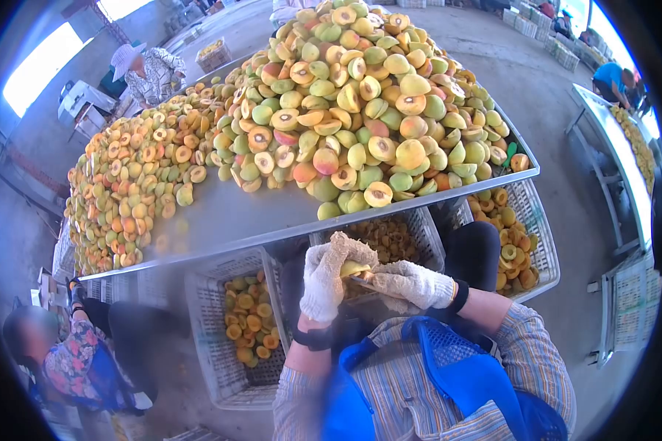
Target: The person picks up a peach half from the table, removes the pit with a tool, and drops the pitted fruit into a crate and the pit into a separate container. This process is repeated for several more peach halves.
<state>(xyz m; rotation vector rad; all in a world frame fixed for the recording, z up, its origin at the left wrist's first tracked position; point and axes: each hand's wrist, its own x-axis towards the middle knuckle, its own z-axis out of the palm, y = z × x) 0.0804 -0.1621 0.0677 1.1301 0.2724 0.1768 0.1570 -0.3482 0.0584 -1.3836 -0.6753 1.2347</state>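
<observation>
My left hand (pixel 329 278), in a soiled white glove, is closed around a piece of yellow-green fruit (pixel 354 269). Close against it, my right hand (pixel 412 285), gloved too, is closed on a small tool (pixel 362 280) whose thin tip touches the fruit; most of the tool is hidden by the fingers. Both hands are over a crate (pixel 428 239) of brownish fruit scraps, just below the edge of a metal table (pixel 272 237). A large heap of halved fruit (pixel 360 95) covers much of that table.
One crate (pixel 221 367) with pitted halves stands at lower left, another (pixel 544 250) at right under the table. A green-handled tool (pixel 509 154) lies by the right edge. People work at the left (pixel 88 360), across the table (pixel 151 77) and at a second table (pixel 614 81).
</observation>
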